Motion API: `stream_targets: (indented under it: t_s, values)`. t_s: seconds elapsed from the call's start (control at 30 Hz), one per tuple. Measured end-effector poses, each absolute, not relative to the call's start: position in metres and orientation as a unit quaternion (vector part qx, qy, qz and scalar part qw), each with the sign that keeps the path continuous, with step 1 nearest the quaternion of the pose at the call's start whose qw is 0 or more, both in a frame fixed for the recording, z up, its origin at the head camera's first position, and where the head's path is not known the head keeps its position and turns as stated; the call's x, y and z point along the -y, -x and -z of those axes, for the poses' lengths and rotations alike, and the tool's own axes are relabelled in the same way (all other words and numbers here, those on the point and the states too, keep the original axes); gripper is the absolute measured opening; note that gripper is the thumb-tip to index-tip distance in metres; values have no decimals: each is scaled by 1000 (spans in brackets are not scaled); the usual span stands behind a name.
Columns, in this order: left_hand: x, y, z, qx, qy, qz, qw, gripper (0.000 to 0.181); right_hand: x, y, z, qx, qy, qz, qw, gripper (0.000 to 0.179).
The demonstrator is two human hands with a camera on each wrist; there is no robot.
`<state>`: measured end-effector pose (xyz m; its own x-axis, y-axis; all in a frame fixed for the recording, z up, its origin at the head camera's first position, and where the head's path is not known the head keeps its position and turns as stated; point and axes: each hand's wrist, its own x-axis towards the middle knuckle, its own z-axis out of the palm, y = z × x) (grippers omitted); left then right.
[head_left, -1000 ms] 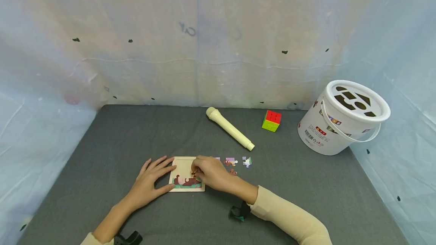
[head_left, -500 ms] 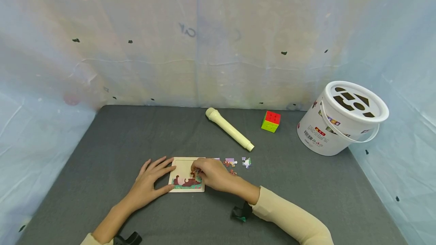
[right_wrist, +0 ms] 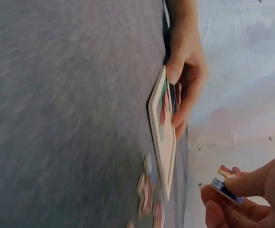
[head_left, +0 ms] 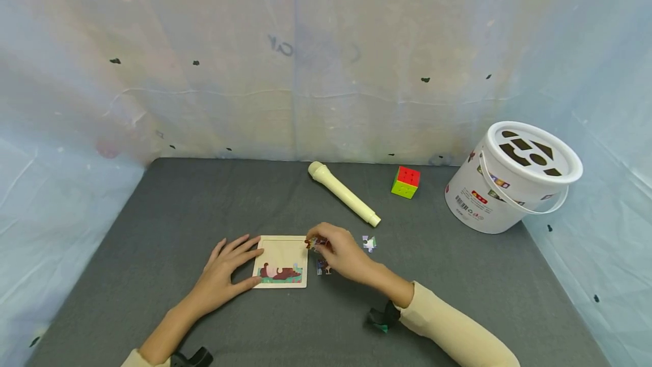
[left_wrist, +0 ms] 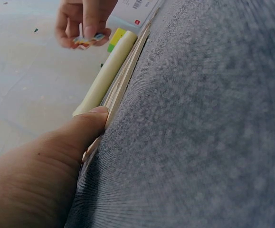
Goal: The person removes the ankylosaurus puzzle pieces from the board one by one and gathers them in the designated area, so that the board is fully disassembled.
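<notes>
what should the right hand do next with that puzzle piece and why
Probably carry the puzzle piece left over the wooden puzzle tray and try it against the assembled row. The right hand pinches it above the table, the tray is bare beyond that row, and the left hand touches its left edge, which should steady it.
</notes>
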<state>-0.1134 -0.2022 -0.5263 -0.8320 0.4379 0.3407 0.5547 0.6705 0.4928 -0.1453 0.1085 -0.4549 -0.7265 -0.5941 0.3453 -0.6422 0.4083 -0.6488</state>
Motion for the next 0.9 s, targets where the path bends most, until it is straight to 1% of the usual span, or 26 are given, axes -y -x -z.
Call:
stream_targets:
  t_s: [0.23,0.53,0.67,0.9]
  values:
    - [202,114,527,907,275,303,99,60,-144,138,455,859,-314,-403,38,23]
    - [202,115,529,908,274,300,100,61,-188,129,458,870,-266,-413,27,22]
    - [202,116,529,909,274,298,102,61,-202,127,461,875,-248,-416,13,23]
    - [202,115,528,909,274,299,98,61,-215,122,467,885,-252,-390,-22,22]
